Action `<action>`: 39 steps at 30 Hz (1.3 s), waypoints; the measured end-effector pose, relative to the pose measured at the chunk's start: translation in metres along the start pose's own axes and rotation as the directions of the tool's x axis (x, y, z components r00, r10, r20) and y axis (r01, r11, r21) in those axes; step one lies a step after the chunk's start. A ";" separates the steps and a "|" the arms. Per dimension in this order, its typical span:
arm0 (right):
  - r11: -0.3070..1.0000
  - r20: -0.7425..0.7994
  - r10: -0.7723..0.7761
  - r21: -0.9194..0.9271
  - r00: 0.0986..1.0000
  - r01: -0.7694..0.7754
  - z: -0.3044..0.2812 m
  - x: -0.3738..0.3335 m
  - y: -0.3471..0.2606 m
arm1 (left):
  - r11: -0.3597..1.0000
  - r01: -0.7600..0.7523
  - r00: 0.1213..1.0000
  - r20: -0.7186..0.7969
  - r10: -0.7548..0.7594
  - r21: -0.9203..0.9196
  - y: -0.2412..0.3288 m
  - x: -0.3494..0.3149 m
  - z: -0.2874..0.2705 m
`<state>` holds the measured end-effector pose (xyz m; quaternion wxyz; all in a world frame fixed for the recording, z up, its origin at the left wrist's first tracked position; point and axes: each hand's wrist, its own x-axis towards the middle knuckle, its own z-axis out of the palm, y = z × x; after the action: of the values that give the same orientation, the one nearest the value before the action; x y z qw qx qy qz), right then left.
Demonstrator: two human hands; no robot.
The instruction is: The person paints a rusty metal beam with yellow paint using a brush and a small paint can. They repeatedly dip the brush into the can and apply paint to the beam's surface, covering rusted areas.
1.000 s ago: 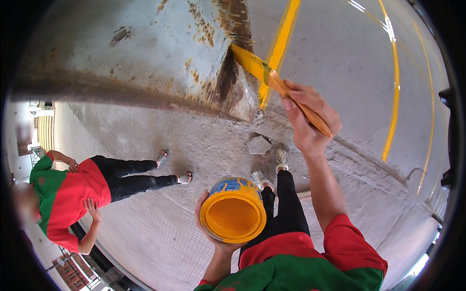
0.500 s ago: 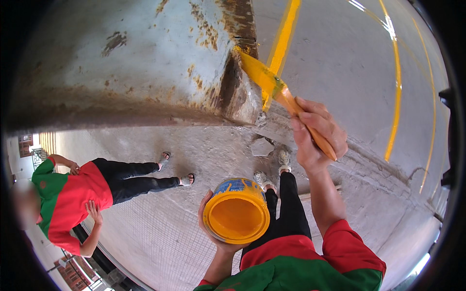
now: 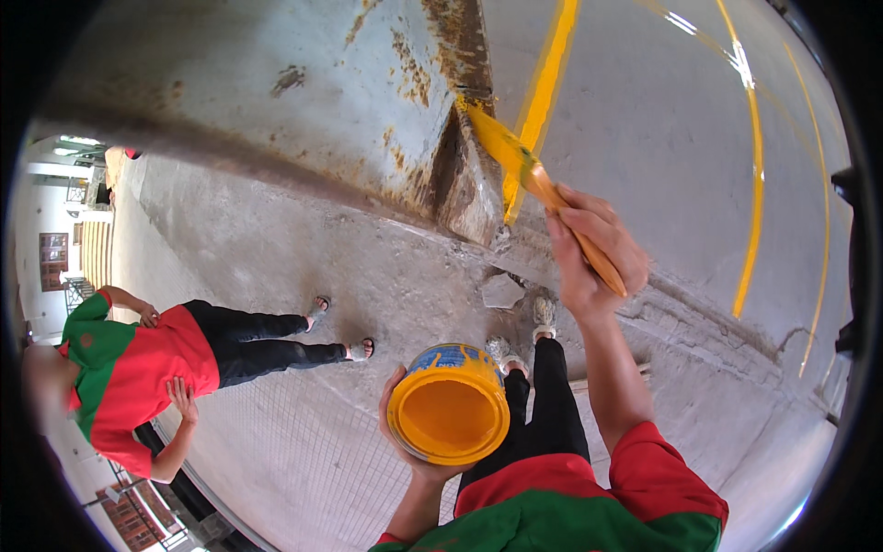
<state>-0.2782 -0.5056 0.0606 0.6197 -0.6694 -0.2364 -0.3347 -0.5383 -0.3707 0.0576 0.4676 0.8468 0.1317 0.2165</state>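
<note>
My left hand is wrapped round the side of an open paint can with yellow-orange paint inside and smears over its blue label. Stretched out ahead, my right hand grips the wooden handle of a paintbrush. Yellow paint coats the brush's bristles and ferrule. Its tip touches the corner of a large grey, rust-stained metal column, where a small patch of yellow shows on the edge.
Yellow lines run along the grey floor on the right. A broken concrete piece lies near my feet. At the left stands another person in a red and green shirt, hands at the waist.
The view has tilted, so the column's lower edge now slants and more of the background shows at the left. The brush tip stays at the same corner of the column.
</note>
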 end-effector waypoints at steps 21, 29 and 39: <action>0.515 0.177 0.695 0.554 0.697 -0.654 -0.074 -0.034 -0.202 | 0.880 0.060 0.972 -0.173 -0.159 -0.472 0.057 -0.006 -0.067; 0.163 0.599 0.644 0.501 0.476 -0.850 0.038 -0.012 -0.225 | 0.973 -0.085 0.923 -0.386 -0.004 -0.214 0.035 0.017 -0.094; 0.138 0.605 0.651 0.499 0.458 -0.855 0.014 -0.030 -0.213 | 0.954 -0.122 0.909 -0.417 -0.003 -0.272 0.025 -0.006 -0.084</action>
<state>-0.4518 -0.4633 0.1818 0.8818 -0.3995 -0.0528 0.2451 -0.5843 -0.3248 0.1171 0.5421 0.7071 0.1679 0.4219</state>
